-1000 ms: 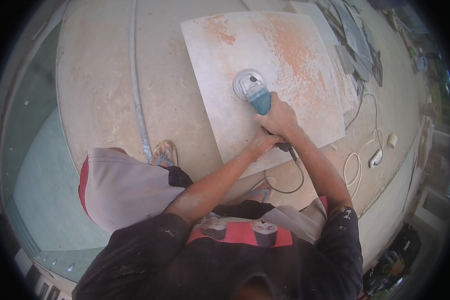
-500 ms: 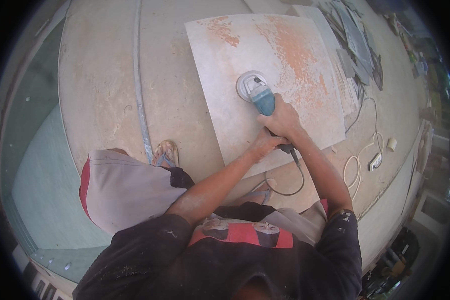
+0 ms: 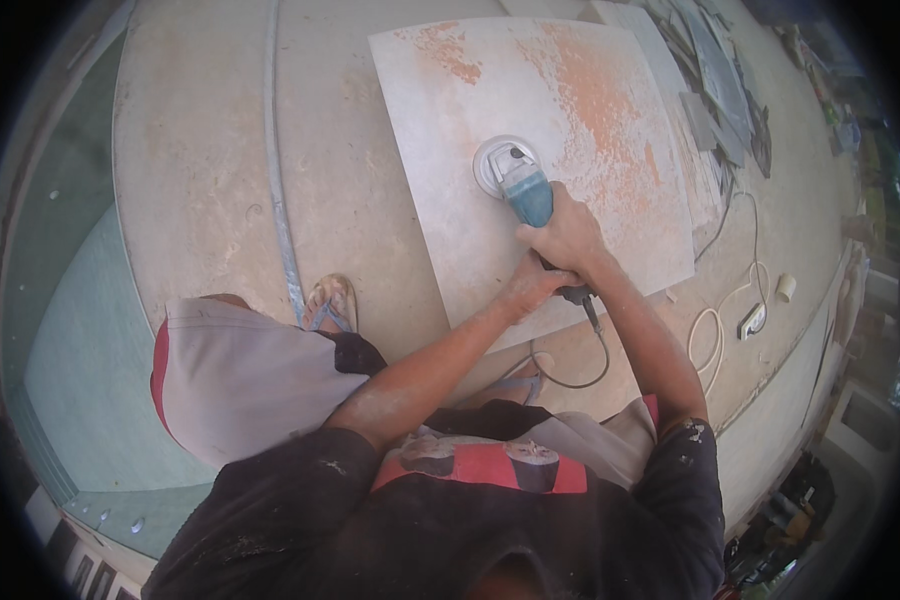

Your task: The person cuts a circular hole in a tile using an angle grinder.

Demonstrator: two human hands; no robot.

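Observation:
A teal power sander (image 3: 529,192) with a round white disc rests on a large pale board (image 3: 450,215). My right hand (image 3: 568,235) wraps round its body from the right. Behind it, my left hand (image 3: 533,288) is closed on the tool's dark rear end, just below the right hand. The board bears orange-brown worn patches (image 3: 590,90) toward its far and right side, while the area about the disc is whitish. A dark cord (image 3: 598,335) leaves the tool's back and loops near my foot.
A grey pipe or strip (image 3: 279,170) runs along the floor at left. Stacked sheets and offcuts (image 3: 715,90) lie at the far right. A white power strip (image 3: 751,321), coiled pale cable (image 3: 705,340) and small cream cylinder (image 3: 786,288) are on the right. My sandalled foot (image 3: 331,303) stands left of the board.
The sander and both hands stay almost in the same spot, the disc a few pixels farther up. Both hands keep their hold. The view has shifted slightly.

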